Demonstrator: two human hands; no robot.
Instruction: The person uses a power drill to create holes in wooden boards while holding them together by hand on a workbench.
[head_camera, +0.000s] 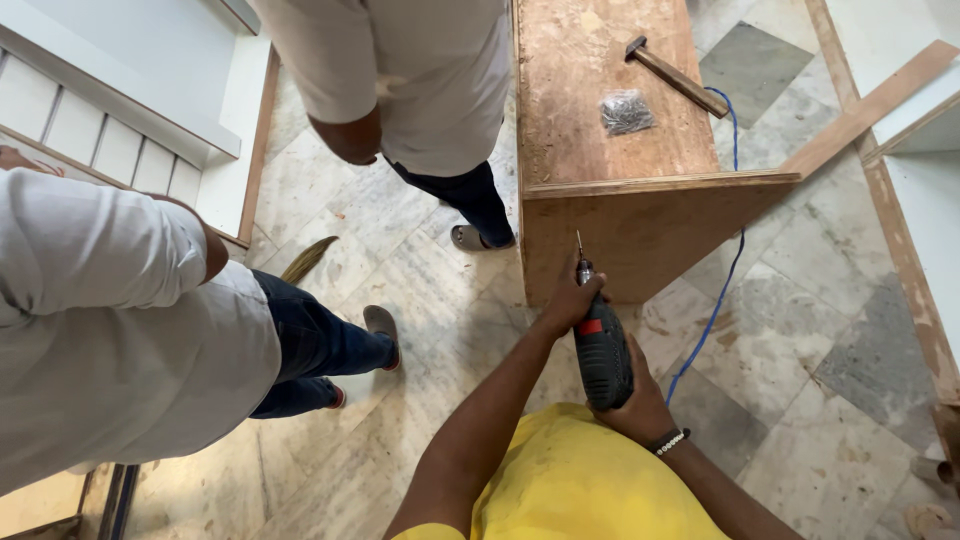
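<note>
I hold a dark corded drill (603, 352) with both hands in front of my yellow shirt. My right hand (638, 408), with a beaded wristband, grips the drill's rear handle. My left hand (570, 298) wraps around the front of the drill near the chuck. The thin bit (579, 245) points up toward the front face of a brown wooden box-like bench (640, 225), just short of it.
On the bench top lie a hammer (677, 75) and a small bag of nails (626, 111). A blue cable (722, 290) trails over the marble floor. Two people in white shirts stand at left and top centre (420, 80). White panels and wooden strips line both sides.
</note>
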